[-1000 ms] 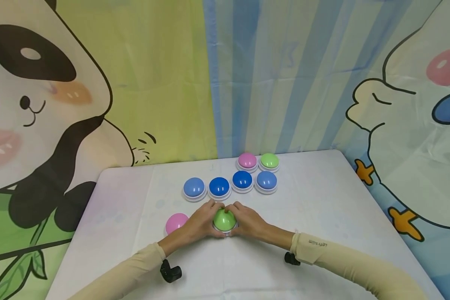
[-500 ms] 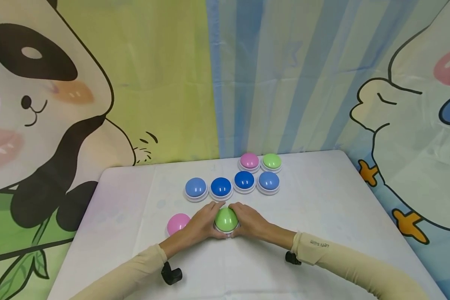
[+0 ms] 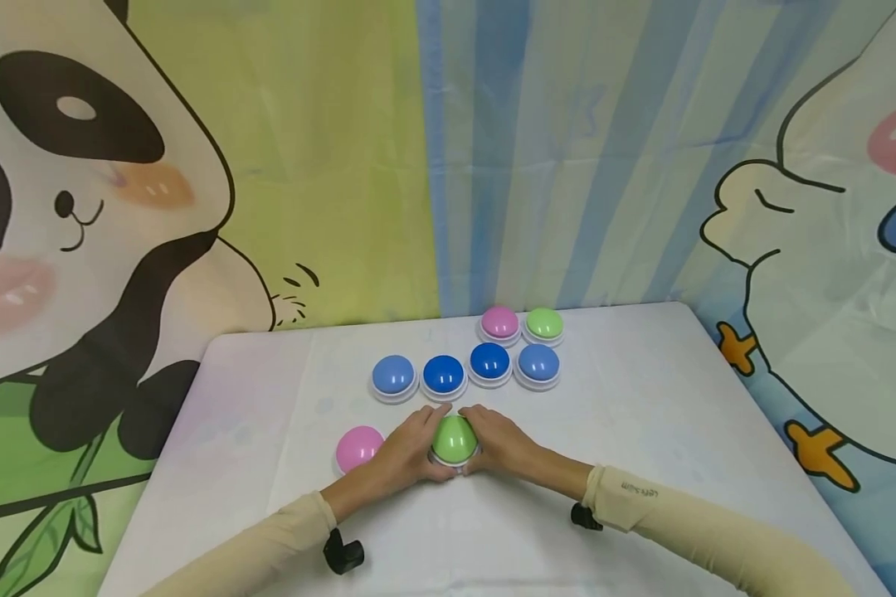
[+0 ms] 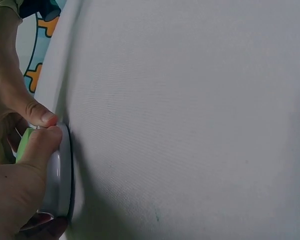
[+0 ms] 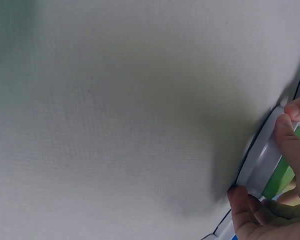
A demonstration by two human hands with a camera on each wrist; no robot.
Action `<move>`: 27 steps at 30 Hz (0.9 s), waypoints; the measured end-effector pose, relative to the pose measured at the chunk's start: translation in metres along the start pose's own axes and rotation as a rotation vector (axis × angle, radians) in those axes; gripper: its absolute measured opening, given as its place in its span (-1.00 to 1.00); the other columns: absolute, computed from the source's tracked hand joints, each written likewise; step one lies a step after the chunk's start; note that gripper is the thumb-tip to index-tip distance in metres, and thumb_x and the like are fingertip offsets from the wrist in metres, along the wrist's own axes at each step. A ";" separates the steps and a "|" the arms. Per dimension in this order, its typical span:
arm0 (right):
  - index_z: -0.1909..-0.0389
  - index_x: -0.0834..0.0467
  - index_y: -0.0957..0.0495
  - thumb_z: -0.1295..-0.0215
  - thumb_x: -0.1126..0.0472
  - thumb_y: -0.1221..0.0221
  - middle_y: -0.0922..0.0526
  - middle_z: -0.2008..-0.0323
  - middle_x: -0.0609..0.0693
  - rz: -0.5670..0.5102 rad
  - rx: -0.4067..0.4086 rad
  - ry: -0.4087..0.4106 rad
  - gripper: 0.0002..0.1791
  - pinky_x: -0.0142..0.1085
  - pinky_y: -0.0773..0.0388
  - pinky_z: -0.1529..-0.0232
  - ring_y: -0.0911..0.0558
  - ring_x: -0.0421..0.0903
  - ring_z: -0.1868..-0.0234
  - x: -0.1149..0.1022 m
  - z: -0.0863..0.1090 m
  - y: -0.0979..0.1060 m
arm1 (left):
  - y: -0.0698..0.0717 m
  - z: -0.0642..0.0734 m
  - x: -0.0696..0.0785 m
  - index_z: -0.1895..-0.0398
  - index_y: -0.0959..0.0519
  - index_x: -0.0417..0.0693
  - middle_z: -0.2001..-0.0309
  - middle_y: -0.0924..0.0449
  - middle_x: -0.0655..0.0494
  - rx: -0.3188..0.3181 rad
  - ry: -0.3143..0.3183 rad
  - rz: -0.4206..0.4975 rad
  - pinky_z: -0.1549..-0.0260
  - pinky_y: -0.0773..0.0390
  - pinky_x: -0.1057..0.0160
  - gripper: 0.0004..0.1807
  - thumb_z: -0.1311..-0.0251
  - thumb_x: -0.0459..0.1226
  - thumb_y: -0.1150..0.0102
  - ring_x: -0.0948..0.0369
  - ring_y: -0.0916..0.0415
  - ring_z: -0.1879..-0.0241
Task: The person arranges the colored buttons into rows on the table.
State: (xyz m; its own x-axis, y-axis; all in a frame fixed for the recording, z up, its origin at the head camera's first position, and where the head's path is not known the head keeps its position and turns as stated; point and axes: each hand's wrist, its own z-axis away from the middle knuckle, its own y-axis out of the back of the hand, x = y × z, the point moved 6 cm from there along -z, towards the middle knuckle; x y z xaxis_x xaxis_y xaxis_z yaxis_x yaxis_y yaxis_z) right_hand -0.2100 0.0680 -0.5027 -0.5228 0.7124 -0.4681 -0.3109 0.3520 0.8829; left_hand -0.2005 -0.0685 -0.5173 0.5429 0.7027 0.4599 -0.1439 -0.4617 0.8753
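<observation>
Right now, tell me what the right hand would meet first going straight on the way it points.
The green button the right hand holds; just past it, probably the left hand on the other side. The gap between the hands is hard to judge.

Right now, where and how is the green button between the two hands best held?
I'd grip the green button by its white base, from left and right together, as the left hand and right hand do. The rounded top looks smooth, perhaps slippery; the base's outer wall should give a surer hold.
</observation>
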 end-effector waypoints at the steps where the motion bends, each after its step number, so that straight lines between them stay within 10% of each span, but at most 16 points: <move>1: -0.22 0.29 -0.33 0.16 0.03 -0.54 -0.56 -0.05 0.13 -0.004 0.003 -0.008 -0.07 -0.12 -0.58 -0.09 -0.57 -0.01 -0.03 0.001 0.001 0.000 | -0.001 0.000 0.001 -0.44 -0.17 -0.15 -0.01 -0.48 0.06 0.003 -0.006 0.001 0.08 -0.61 0.30 0.12 0.16 0.09 -0.51 0.27 -0.43 0.09; 14: -0.30 0.32 -0.26 0.08 -0.01 -0.49 -0.52 -0.14 0.15 0.018 0.007 0.017 -0.02 -0.11 -0.53 -0.18 -0.55 0.03 -0.13 0.003 0.010 -0.005 | -0.006 0.001 0.004 -0.49 -0.08 -0.13 0.06 -0.44 0.07 -0.007 0.015 -0.068 0.19 -0.61 0.38 0.18 0.15 0.13 -0.48 0.28 -0.39 0.13; 21: -0.38 0.39 -0.13 0.06 -0.02 -0.48 -0.47 -0.16 0.20 0.036 -0.102 -0.020 0.09 -0.14 -0.51 -0.23 -0.53 0.05 -0.18 0.003 0.007 0.003 | 0.013 0.003 0.008 -0.54 0.10 -0.06 -0.13 -0.39 -0.05 -0.118 0.079 0.008 0.10 -0.65 0.24 0.30 0.17 0.10 -0.51 0.16 -0.43 -0.03; 27: -0.41 0.29 -0.16 -0.10 -0.05 -0.38 -0.47 -0.23 0.21 -0.063 -0.031 -0.077 -0.04 -0.10 -0.60 -0.11 -0.56 0.07 -0.18 0.005 0.006 0.035 | 0.044 0.007 -0.005 -0.53 0.04 -0.06 -0.35 -0.32 -0.16 -0.047 0.134 0.020 -0.15 -0.53 -0.04 0.23 0.14 0.08 -0.50 -0.06 -0.35 -0.31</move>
State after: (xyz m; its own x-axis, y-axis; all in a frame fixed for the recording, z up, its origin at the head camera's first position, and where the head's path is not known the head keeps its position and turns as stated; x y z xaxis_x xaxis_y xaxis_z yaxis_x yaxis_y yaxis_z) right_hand -0.2184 0.0880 -0.4744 -0.4394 0.7344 -0.5173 -0.3660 0.3795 0.8497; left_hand -0.2036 -0.0959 -0.4819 0.4251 0.7607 0.4905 -0.1939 -0.4528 0.8703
